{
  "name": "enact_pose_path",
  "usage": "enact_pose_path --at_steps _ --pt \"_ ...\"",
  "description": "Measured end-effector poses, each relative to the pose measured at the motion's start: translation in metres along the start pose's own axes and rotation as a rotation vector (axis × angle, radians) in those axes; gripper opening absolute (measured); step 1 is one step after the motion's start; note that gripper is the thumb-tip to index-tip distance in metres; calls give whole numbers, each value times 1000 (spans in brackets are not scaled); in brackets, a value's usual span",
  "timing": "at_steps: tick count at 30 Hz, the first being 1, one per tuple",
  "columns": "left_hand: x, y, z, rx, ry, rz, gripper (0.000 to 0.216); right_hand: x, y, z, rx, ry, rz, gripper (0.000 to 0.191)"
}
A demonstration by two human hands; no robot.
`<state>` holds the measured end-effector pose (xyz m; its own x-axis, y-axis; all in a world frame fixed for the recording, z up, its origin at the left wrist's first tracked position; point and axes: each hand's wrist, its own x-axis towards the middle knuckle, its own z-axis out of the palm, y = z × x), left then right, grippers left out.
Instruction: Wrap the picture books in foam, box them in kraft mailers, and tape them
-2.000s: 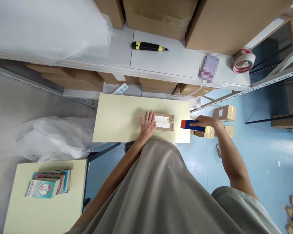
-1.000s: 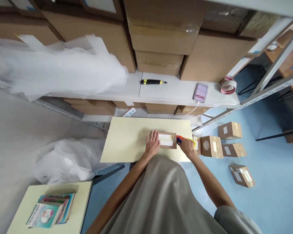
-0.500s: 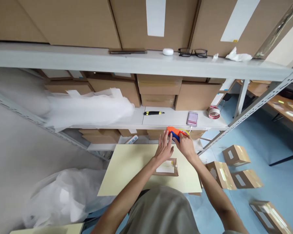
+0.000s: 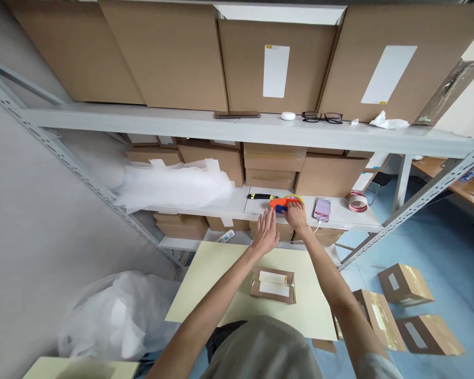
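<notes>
An orange and blue tape dispenser (image 4: 278, 204) with a yellowish roll is at the front of the middle shelf, and my right hand (image 4: 296, 215) is closed around its right end. My left hand (image 4: 266, 230) is just below and left of the dispenser, its fingers stretched out and its palm down. Whether those fingertips touch the dispenser, I cannot tell. A black and yellow utility knife (image 4: 259, 196) lies on the shelf directly to the left. Below my hands, a small taped cardboard box (image 4: 273, 285) with white labels rests on the pale yellow tabletop (image 4: 205, 284).
On the middle shelf (image 4: 237, 202) are white foam sheets (image 4: 177, 184), a phone (image 4: 322, 209) with a cable and a tape roll (image 4: 357, 201). Glasses (image 4: 322, 117) and a white case (image 4: 288, 116) sit on the upper shelf edge. Several boxes (image 4: 406, 284) stand on the floor at right.
My right hand has moved the tape dispenser forward, from above the front edge onto the middle shelf beside the knife. My left hand has moved forward with it. The camera view has tilted up.
</notes>
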<state>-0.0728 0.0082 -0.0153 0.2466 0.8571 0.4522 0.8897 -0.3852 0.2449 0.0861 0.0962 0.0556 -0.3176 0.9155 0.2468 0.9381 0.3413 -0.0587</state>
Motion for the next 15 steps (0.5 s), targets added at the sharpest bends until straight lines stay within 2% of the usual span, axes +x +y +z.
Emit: enact_pose_path --at_steps 5,11,13,15 --pt "-35 -4 17 -26 -60 -65 98 -4 9 26 34 -23 39 47" --pt "-61 9 45 -96 -143 -92 94 -2 15 22 2 -102 8 43" --pt "-76 10 53 -128 -161 -101 91 -14 14 19 6 -126 12 40" --pt "-99 7 61 -162 -176 -161 87 -41 12 21 41 -126 33 37"
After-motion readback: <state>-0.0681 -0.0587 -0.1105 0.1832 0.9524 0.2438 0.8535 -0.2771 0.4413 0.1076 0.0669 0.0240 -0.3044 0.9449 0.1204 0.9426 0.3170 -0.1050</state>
